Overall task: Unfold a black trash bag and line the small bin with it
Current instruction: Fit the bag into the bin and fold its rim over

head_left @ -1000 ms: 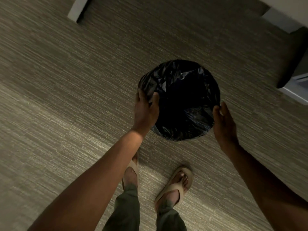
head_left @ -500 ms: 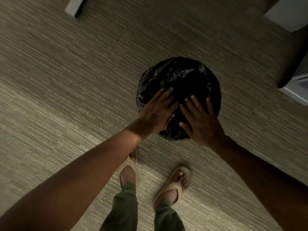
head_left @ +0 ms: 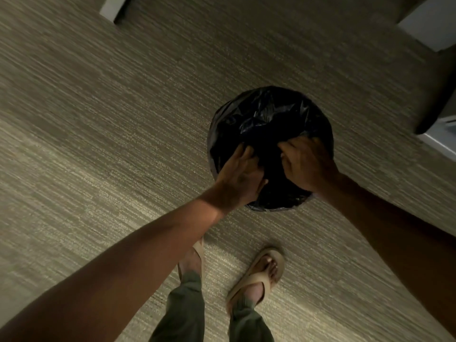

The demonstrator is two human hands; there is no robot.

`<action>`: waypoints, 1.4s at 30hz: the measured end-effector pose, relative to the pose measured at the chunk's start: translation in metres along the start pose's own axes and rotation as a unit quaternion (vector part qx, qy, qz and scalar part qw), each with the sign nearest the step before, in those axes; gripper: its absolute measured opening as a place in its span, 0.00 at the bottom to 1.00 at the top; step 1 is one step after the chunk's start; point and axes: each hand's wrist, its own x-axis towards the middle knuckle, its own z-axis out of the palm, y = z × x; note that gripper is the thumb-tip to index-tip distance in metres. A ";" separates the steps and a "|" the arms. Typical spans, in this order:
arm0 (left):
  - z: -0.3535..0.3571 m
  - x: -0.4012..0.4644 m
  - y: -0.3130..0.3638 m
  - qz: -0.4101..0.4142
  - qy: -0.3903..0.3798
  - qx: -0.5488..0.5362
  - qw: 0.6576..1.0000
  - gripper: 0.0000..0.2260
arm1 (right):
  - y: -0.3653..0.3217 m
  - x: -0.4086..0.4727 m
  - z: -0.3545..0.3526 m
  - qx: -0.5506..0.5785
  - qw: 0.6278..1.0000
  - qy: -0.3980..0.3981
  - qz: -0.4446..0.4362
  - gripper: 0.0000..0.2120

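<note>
— Head view puts the black trash bag [head_left: 269,119] draped over the small bin [head_left: 278,206], which stands on the carpet [head_left: 123,119] just ahead of the person's sandalled feet [head_left: 259,275]. Which way does the bag lie from the hands?

— Straight beneath them. Both hands are inside the round mouth, over its near half. The left hand [head_left: 240,174] is at the near-left rim, the right hand [head_left: 308,164] at the near-right, and neither is clearly nearer the middle.

— And the grip?

— Fingers of both curl down into the film, seemingly pinching or pressing it; whether they close on a fold cannot be told against the dark plastic.

— So the coming move?

— Likely downward, pushing the slack toward the bin's bottom, while the far rim's crinkled film stays hooked.
</note>
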 end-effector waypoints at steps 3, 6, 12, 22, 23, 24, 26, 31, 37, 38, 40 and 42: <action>0.013 -0.008 0.020 -0.023 -0.034 -0.084 0.996 0.24 | 0.010 0.034 -0.013 0.021 0.997 -0.071 0.009 0.26; 0.026 -0.014 0.023 -0.058 -0.140 -0.138 0.979 0.27 | 0.021 0.060 -0.021 0.080 0.988 -0.112 0.072 0.29; 0.023 -0.023 0.009 -0.043 0.013 -0.214 0.976 0.21 | 0.006 0.033 -0.032 0.145 0.983 0.081 0.075 0.17; 0.042 -0.053 -0.005 -0.478 0.216 -0.604 0.600 0.20 | 0.008 -0.071 0.037 0.523 0.674 0.101 0.512 0.13; 0.045 -0.052 -0.008 -0.466 0.205 -0.644 0.571 0.17 | 0.004 -0.070 0.041 0.570 0.636 0.101 0.511 0.13; 0.046 -0.051 -0.011 -0.454 0.200 -0.652 0.573 0.15 | 0.002 -0.068 0.043 0.590 0.617 0.106 0.510 0.14; 0.048 -0.049 -0.018 -0.446 0.194 -0.632 0.603 0.12 | -0.001 -0.065 0.044 0.596 0.617 0.119 0.499 0.16; 0.040 -0.049 -0.054 -0.446 0.195 -0.622 0.613 0.07 | -0.010 -0.049 0.028 0.587 0.673 0.138 0.429 0.10; 0.029 -0.072 -0.126 -0.457 0.220 -0.666 0.547 0.07 | -0.049 0.018 0.012 0.537 0.750 0.115 0.369 0.15; 0.028 -0.076 -0.139 -0.463 0.221 -0.665 0.543 0.07 | -0.058 0.032 0.009 0.527 0.762 0.107 0.361 0.16; 0.026 -0.084 -0.166 -0.475 0.227 -0.664 0.531 0.07 | -0.077 0.064 -0.001 0.519 0.776 0.096 0.345 0.16; 0.022 -0.092 -0.196 -0.494 0.235 -0.653 0.523 0.14 | -0.099 0.097 -0.009 0.522 0.782 0.088 0.328 0.16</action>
